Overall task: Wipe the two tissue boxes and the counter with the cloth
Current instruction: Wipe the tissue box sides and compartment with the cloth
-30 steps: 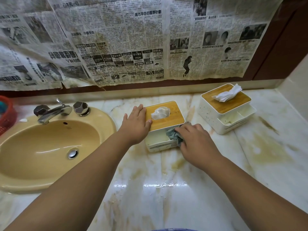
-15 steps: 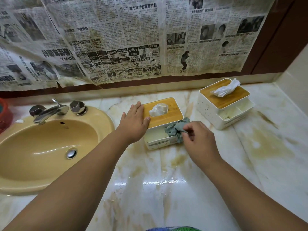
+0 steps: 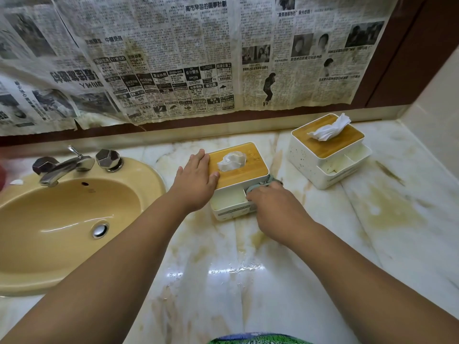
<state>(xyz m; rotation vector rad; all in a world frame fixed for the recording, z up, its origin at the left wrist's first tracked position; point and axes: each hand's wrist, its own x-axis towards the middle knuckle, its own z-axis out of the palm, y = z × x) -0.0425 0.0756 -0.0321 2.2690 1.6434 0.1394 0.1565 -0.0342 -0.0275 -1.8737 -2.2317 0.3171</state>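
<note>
At counter (image 3: pixel 372 232) centre: near tissue box (image 3: pixel 238 170) steadied under flat left hand (image 3: pixel 196 177), likely against sliding; cloth (image 3: pixel 267 182) gripped in right hand (image 3: pixel 273 209), pressed at box's right front; second tissue box (image 3: pixel 327 145) set far right.

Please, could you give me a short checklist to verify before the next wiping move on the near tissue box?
1. Left hand steadies near box: ok, flat on the lid.
2. Right hand has a grip on cloth: ok, bunched at the box's front right.
3. Front tray of near box clean: cannot tell.
4. Far box free to reach: ok, nothing touches it.
5. Counter clean: not ok, yellow stains and water show.
</note>
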